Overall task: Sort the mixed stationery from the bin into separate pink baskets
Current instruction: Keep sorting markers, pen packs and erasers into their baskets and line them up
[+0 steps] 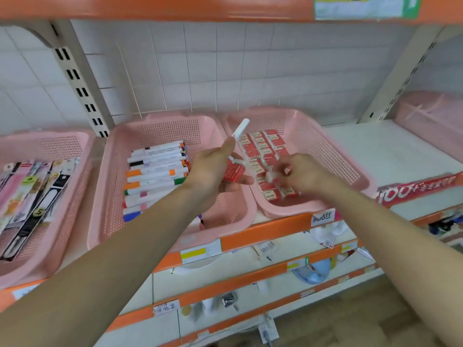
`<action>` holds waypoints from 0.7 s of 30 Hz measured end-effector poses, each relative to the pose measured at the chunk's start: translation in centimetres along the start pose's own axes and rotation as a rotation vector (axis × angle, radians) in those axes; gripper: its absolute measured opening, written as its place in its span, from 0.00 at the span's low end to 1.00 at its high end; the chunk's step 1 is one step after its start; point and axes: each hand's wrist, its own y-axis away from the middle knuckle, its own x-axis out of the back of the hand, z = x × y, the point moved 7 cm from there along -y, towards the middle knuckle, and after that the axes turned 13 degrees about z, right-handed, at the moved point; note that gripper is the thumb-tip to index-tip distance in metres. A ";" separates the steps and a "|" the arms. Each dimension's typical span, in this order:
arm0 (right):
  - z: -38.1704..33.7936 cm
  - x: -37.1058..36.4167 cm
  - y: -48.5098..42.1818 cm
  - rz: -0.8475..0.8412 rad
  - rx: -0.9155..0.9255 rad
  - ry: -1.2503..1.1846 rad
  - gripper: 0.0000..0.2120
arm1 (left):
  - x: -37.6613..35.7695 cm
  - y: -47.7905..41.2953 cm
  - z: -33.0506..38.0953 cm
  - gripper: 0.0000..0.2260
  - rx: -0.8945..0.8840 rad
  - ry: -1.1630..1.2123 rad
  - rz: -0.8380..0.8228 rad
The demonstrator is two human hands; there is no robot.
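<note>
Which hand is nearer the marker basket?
Left. The left hand is over the right edge of the marker basket, holding a white marker and a red box; the right hand is over the basket of red boxes.

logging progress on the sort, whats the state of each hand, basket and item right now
left hand: grips a white marker, tilted up, and a red box
right hand: over right basket, fingers at the red boxes, grip blurred
middle basket: holds markers lying side by side
right basket: holds red boxes in rows
left basket: holds flat packaged items
</note>
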 end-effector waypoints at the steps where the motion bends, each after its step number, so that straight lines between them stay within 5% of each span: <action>1: 0.0 -0.9 -0.3 -0.049 0.024 0.062 0.13 | 0.0 -0.4 0.1 0.17 0.000 -0.001 0.000; 7: -0.9 -0.6 -0.9 0.010 0.038 0.040 0.13 | -0.5 -1.6 0.2 0.17 -0.009 -0.026 0.009; 12: -4.0 3.6 2.3 -0.029 -0.023 -0.727 0.04 | -2.4 -1.2 0.3 0.16 -0.062 -0.016 0.008; 21: -1.9 4.7 1.1 -0.067 -0.032 -0.795 0.06 | -6.8 0.0 0.4 0.13 -0.084 -0.019 0.145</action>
